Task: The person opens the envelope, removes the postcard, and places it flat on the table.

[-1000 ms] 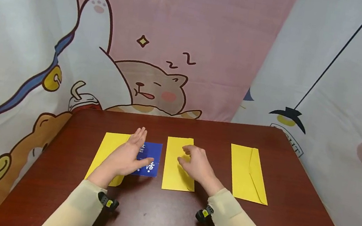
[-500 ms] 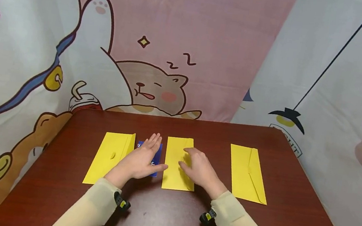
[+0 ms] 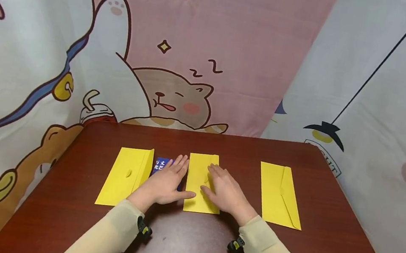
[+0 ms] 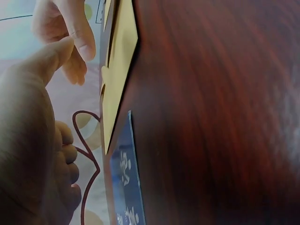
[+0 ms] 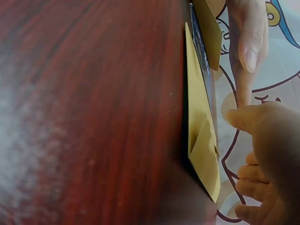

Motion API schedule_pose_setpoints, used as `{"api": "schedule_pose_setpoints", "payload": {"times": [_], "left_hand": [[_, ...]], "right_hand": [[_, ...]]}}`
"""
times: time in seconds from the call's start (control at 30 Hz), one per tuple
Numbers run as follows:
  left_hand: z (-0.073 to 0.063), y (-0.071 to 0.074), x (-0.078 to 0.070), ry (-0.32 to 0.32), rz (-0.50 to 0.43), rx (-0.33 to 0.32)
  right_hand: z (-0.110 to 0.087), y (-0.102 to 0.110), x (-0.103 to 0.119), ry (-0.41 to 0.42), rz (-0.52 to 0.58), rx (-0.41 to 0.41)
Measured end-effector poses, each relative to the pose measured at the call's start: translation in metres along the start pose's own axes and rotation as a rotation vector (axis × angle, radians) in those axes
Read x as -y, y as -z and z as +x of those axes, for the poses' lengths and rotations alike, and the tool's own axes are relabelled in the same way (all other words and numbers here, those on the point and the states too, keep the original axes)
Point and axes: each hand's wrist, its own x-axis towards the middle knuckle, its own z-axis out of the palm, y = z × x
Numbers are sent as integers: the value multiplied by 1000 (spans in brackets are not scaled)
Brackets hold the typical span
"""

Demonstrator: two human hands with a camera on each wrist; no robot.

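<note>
My left hand (image 3: 166, 183) hovers with straight fingers over the blue card (image 3: 161, 163) and covers most of it. White characters show on the card's far part. Its thumb points right, above the left edge of the middle yellow envelope (image 3: 197, 172). Over that envelope's right side hangs my right hand (image 3: 227, 191), fingers extended and holding nothing. In the left wrist view a gap shows between the left hand (image 4: 33, 122) and the tabletop. The right wrist view likewise has the right hand (image 5: 276, 154) above the envelope (image 5: 201, 117).
A second yellow envelope (image 3: 122, 180) lies left of the card, its flap edge slightly raised. Another yellow envelope (image 3: 280, 196) lies farther right on the brown table (image 3: 187, 244). A cartoon-printed cloth (image 3: 251, 56) hangs behind the table.
My left hand has moved right, from between the left envelope and the card to over the card. The right hand's fingers have straightened and it has shifted slightly right.
</note>
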Motion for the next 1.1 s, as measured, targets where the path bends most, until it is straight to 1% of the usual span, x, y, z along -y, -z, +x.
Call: {"api": "schedule_pose_setpoints", "payload": {"times": [0.27,0.43,0.5,0.8,1.1], "left_hand": [[6,-6,-5,7,16,58],[9,-9,-7,-9,2,65],[10,-11,-8,-12,11,68],[13,-17,-9,14,47,112],[14,-19,-9,7,82,141]], "right_hand": [[-3,-4,0,18,-32,14],[-4,-6,-1,14,-42,13],[-4,-7,-1,13,-50,16],[-3,-10,-1,2,-83,50],[-3,-11,-2,26,-112,55]]}}
